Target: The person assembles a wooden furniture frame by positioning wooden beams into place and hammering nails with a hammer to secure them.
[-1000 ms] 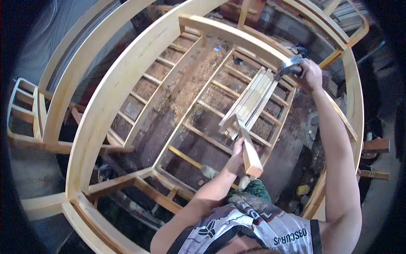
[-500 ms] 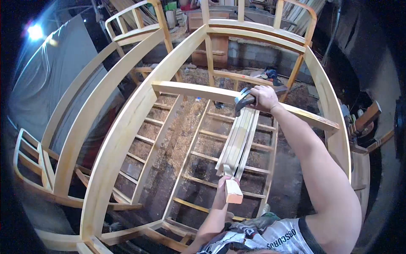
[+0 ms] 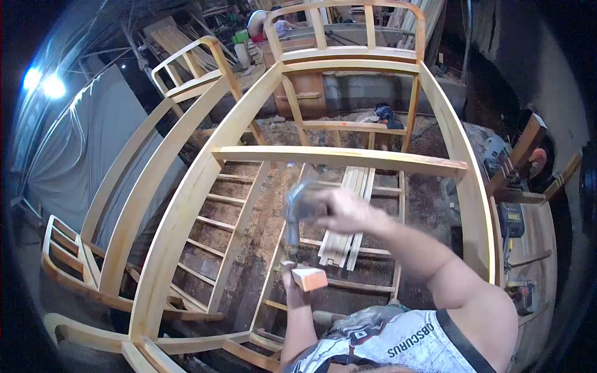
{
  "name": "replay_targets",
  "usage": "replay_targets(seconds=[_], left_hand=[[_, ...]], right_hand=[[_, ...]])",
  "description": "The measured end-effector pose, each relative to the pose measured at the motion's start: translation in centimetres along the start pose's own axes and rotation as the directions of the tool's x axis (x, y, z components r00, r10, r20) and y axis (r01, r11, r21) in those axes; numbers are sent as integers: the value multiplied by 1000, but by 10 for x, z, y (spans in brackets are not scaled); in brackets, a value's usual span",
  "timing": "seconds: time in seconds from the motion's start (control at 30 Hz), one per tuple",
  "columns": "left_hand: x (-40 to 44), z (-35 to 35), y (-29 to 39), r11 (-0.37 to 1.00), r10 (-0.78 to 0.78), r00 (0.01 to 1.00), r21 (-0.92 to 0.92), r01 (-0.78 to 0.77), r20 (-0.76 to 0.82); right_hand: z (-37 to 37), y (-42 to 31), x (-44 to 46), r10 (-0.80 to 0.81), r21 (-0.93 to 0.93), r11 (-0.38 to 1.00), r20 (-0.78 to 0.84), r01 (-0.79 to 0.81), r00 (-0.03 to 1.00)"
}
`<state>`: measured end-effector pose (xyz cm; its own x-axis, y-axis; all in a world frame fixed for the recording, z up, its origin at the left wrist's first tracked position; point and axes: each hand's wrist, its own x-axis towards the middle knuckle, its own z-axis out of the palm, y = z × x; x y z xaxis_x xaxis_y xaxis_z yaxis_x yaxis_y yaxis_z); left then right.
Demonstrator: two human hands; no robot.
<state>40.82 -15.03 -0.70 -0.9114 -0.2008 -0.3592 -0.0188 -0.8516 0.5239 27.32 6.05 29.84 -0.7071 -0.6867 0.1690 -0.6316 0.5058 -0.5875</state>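
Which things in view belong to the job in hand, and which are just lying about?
Job in hand, apparently:
handheld tool (right hand);
wood piece (left hand);
wooden frame;
probably the stacked slats.

Probably just lying about:
boards at the back;
wood shavings.

The short wooden piece point(image 3: 309, 279) shows a creamy white upper face and an orange-pink end. The blurred tool point(image 3: 292, 230) is grey with a bluish sheen near its top. Pale cream slats point(image 3: 344, 233) lie against dark brown ground, over tan sawdust patches. The large frame point(image 3: 342, 158) is honey-yellow wood with faint brown grain. The shirt point(image 3: 404, 345) is white mottled with grey, with black edging and lettering; the hanging sheet point(image 3: 112, 146) is blue-grey.
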Motion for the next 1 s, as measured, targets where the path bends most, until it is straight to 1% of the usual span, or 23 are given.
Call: replay_targets(seconds=[0.03, 0.1, 0.13, 0.17, 0.2, 0.23, 0.27, 0.3, 0.37, 0.4, 0.43, 0.47, 0.5, 0.53, 0.57, 0.63, 0.7, 0.77, 0.8, 0.83, 0.9, 0.97, 1.0], left_hand=[[-3, 16, 2, 998, 49, 999, -36, -50, -10], [-6, 55, 9, 999, -21, 1000, -29, 20, -21], [-17, 76, 7, 993, 117, 993, 7, -117, -4], [-33, 99, 10, 993, 108, 994, -45, -108, 0], [-32, 105, 8, 988, 156, 988, -4, -156, -12], [-35, 106, 5, 978, 208, 978, 37, -207, -24], [3, 66, -5, 971, 237, 971, -37, -238, -19], [4, 66, 2, 967, 248, 968, -47, -249, -26], [-1, 98, 13, 989, 149, 982, 22, -147, -115], [-8, 122, 21, 992, 128, 981, 16, -127, -147], [-14, 148, 28, 994, 108, 978, 8, -108, -179], [-44, 183, 41, 993, 100, 990, 79, -92, -95], [-42, 194, 44, 991, 98, 993, 101, -91, -60], [-41, 204, 47, 988, 96, 995, 123, -92, -25], [-33, 210, 48, 993, 111, 988, -22, -114, -108], [-57, 223, 39, 949, 261, 922, -96, -299, -287], [-49, 222, 43, 873, 143, 895, -373, -316, -423], [4, 139, 56, 862, 252, 892, -331, -383, -376], [8, 118, 67, 882, 115, 905, -378, -282, -409], [-1, 131, 76, 878, 86, 899, -393, -272, -430], [-25, 169, 58, 970, 158, 889, -103, -222, -430], [15, 136, 32, 961, 113, 911, -188, -201, -397], [16, 146, 27, 949, 105, 896, -225, -219, -432]], right_hand=[[11, -4, -19, 20, 114, 993, 79, -29, 997], [25, -8, -49, -48, 254, 967, 181, 0, 982], [31, -12, -60, 3, 348, 936, 159, -59, 987], [36, -6, -67, 11, 354, 933, 166, -70, 986], [41, 4, -68, -116, 308, 944, -19, 117, 993], [43, 10, -69, -253, 228, 928, -194, 294, 948], [27, 3, -70, -190, 352, 916, -45, 193, 981], [11, -5, -67, -81, 404, 914, 111, 29, 990], [4, -3, -68, -242, 332, 921, 81, 202, 967], [1, -9, -70, -250, 330, 921, 93, 207, 964], [-5, -19, -73, -281, 188, 945, 53, 267, 958], [-12, -28, -77, -318, 42, 948, 19, 317, 948], [-21, -33, -80, -325, 39, 945, 39, 323, 945], [-31, -36, -82, -330, -92, 940, 9, 329, 944], [-41, -39, -85, -337, -215, 921, -18, 326, 941], [-74, -40, -102, -303, -181, 939, -27, 293, 953], [-111, -45, -132, -233, -28, 972, -126, 232, 964], [-141, -53, -175, 3, 163, 986, -271, 43, 963], [-150, -45, -202, 113, 248, 968, -349, -24, 930], [-156, -35, -228, 218, 338, 938, -402, -77, 889], [-172, -16, -271, 124, 71, 992, -341, -106, 932], [-157, -16, -303, 395, 356, 901, -431, -250, 811], [-157, 6, -329, 449, 300, 889, -422, -346, 788]])
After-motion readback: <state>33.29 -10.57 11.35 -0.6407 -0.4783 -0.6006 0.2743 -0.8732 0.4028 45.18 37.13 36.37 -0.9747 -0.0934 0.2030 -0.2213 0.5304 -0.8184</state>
